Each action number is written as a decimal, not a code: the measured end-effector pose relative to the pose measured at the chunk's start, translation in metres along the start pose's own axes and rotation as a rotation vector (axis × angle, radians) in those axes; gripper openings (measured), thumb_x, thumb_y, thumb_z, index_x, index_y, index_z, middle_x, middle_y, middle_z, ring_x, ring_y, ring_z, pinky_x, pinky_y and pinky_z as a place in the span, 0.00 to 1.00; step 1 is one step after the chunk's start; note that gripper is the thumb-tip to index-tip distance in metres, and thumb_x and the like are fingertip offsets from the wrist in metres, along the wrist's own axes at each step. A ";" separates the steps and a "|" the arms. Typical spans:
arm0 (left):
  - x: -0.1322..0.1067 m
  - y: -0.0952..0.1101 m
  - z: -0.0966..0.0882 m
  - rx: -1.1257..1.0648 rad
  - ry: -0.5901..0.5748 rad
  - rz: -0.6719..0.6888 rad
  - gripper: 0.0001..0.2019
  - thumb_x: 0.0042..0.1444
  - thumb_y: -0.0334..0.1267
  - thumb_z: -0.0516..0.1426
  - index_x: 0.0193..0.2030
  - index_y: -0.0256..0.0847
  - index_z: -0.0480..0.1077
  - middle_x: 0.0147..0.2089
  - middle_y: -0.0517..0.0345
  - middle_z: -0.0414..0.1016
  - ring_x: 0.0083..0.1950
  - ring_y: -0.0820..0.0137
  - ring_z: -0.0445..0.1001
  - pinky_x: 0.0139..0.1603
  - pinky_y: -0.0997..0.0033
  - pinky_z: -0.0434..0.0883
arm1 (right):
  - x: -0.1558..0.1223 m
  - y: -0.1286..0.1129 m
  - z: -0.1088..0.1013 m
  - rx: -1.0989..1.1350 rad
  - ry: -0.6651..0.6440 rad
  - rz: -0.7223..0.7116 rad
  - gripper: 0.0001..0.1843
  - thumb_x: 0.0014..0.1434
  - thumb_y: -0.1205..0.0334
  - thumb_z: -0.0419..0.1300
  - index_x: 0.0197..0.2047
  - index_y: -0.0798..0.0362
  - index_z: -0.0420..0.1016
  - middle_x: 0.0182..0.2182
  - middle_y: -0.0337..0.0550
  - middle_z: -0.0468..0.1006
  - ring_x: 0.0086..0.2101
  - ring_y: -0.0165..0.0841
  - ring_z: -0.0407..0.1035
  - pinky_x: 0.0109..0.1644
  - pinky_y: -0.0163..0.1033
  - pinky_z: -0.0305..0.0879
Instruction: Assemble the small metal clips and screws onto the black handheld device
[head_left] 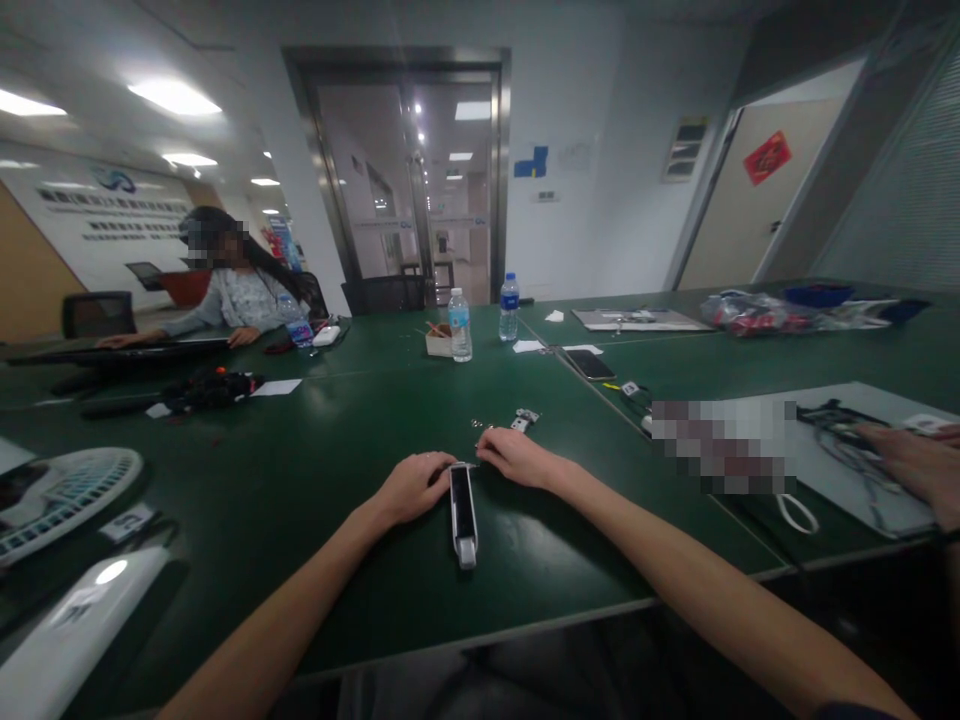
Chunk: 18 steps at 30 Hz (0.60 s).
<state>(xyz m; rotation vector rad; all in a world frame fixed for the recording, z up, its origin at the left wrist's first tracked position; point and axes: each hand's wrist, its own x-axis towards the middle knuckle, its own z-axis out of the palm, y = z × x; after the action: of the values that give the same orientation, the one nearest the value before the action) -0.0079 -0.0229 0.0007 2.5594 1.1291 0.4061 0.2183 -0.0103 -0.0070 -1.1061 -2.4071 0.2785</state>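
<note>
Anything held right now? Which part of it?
Left hand is on the white-framed device at its far end, apparently holding it there. Right hand: can't tell whether it pinches anything.

Ceiling lights [174, 97] are burning out white beyond the table's [360, 400] far left corner, while the room is looking dim. A hard glare spot is shining on the white case [82, 630] at the near left corner. Shadow is filling the space below the near edge. Metal bits [525, 420] are blurring mid-table; wide-angle distortion is slanting the walls [592, 190].
</note>
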 end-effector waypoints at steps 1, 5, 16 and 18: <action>0.000 0.000 0.000 0.001 0.006 0.007 0.15 0.63 0.41 0.46 0.50 0.41 0.69 0.46 0.54 0.74 0.46 0.67 0.72 0.49 0.66 0.67 | 0.000 0.001 0.000 0.022 -0.003 0.009 0.07 0.62 0.66 0.53 0.37 0.58 0.71 0.34 0.46 0.75 0.35 0.31 0.69 0.41 0.35 0.62; 0.000 0.003 -0.002 0.002 0.026 0.016 0.15 0.63 0.42 0.46 0.49 0.40 0.70 0.45 0.54 0.75 0.45 0.67 0.72 0.48 0.67 0.67 | -0.001 0.001 -0.004 0.098 -0.015 0.019 0.06 0.60 0.68 0.55 0.37 0.58 0.73 0.32 0.44 0.77 0.34 0.30 0.70 0.39 0.33 0.63; 0.000 0.005 -0.004 -0.003 0.009 0.006 0.15 0.63 0.41 0.46 0.49 0.40 0.70 0.45 0.55 0.75 0.45 0.68 0.72 0.48 0.67 0.67 | -0.006 -0.006 -0.007 0.171 -0.076 0.043 0.07 0.58 0.68 0.55 0.38 0.56 0.74 0.29 0.40 0.76 0.29 0.28 0.68 0.34 0.32 0.62; 0.000 0.005 -0.004 -0.002 -0.001 0.003 0.15 0.63 0.41 0.46 0.49 0.40 0.70 0.46 0.55 0.75 0.45 0.67 0.72 0.48 0.67 0.67 | -0.007 -0.005 -0.008 0.197 -0.099 0.055 0.07 0.57 0.69 0.56 0.38 0.56 0.74 0.28 0.40 0.75 0.28 0.27 0.67 0.32 0.31 0.61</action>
<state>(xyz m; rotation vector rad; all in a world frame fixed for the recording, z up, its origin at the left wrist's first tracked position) -0.0059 -0.0253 0.0068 2.5595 1.1242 0.4063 0.2228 -0.0192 -0.0006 -1.0918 -2.3763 0.5879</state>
